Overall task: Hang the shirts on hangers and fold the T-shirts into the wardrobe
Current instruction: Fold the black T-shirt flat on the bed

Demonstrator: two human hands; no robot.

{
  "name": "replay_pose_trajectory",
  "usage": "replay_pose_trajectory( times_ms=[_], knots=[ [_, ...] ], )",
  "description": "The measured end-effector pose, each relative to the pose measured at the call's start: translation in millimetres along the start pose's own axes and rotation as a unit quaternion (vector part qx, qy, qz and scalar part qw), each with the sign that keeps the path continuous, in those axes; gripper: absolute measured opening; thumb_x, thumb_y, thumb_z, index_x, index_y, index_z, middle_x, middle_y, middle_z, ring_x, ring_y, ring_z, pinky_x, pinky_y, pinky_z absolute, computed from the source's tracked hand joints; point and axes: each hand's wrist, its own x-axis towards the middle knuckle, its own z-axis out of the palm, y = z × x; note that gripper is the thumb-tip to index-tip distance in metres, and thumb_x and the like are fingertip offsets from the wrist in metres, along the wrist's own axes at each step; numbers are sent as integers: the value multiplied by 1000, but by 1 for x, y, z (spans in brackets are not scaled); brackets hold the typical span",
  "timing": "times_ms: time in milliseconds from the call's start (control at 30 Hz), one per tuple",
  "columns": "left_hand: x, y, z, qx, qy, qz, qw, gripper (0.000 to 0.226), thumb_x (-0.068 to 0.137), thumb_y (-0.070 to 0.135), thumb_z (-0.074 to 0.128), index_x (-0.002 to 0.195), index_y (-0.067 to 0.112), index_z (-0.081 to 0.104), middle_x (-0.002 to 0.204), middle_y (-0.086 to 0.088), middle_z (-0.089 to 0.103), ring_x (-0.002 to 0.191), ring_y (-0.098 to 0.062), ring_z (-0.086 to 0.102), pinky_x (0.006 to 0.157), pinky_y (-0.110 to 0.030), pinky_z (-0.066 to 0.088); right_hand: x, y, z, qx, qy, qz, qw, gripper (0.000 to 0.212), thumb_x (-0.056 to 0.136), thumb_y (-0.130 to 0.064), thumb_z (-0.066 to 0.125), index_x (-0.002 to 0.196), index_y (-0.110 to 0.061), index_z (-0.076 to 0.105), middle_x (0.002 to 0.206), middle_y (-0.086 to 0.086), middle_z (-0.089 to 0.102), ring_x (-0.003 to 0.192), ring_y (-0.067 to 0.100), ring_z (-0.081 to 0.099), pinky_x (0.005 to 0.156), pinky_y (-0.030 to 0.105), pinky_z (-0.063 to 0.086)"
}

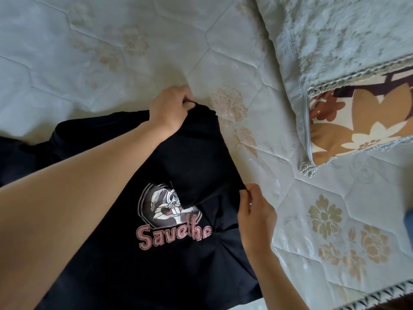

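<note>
Quilted bedspread [134, 41], pillow [346, 41] beside black T-shirt [190, 157].

Bare forearms, no sleeves visible

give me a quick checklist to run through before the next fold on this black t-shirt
1. Left hand grips the far edge of the black T-shirt: ok, fingers pinch the cloth.
2. Right hand grips the near right edge: ok, fingers pinch it.
3. Fold lies flat: not ok, the folded flap is bunched and pulls creases across the cartoon print.
4. Print is clear of the fold: not ok, the flap covers part of the picture and the pink lettering.
5. Room on the quilted bedspread beyond the shirt: ok.
6. Pillow is clear of the shirt: ok, it lies apart to the right.
</note>
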Motion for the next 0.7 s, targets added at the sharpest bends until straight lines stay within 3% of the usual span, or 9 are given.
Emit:
replay_pose_trajectory(
  times_ms=[133,267,433,500,600,700],
  knots=[
    [-2,4,5,86,18,98,991,24,91,21,66,113,11,64,112,-9,61,105,-30,54,88,-41,45,-3,6,4,-5,-30,-27,999,11,93,-18,58,92,-12,66,60,-18,45,46,6,42,47,12,31],
    [-1,8,4,130,-22,207,969,35,85,17,71,120,22,67,118,-5,61,112,-30,50,93,-40,37,-2,9,3,24,-72,19,997,11,96,-16,61,104,-15,69,73,-7,68,62,15,62,58,26,47],
    [5,22,6,118,-96,304,940,29,86,10,69,110,25,74,116,3,67,106,-26,52,85,-30,33,1,7,4,20,-56,16,998,12,92,-9,63,99,-17,69,79,-7,69,64,15,63,55,20,42],
    [7,24,7,78,-90,279,953,29,88,7,64,108,25,75,111,6,71,100,-24,54,83,-29,36,2,6,5,-7,-32,-10,999,10,89,-10,62,89,-17,68,75,-8,67,56,15,60,50,16,35],
    [9,25,9,-11,-88,177,980,34,93,3,56,111,26,74,114,8,71,103,-19,61,87,-27,44,0,6,5,-56,-3,-72,996,19,86,-19,47,81,-17,66,67,-7,62,47,14,53,44,13,27],
    [10,28,13,-33,-105,94,989,34,95,5,52,115,24,72,118,5,69,106,-16,61,85,-21,41,2,9,2,-79,17,-108,991,23,87,-19,45,79,-16,67,63,-6,60,44,12,50,43,12,22]
  ],
)
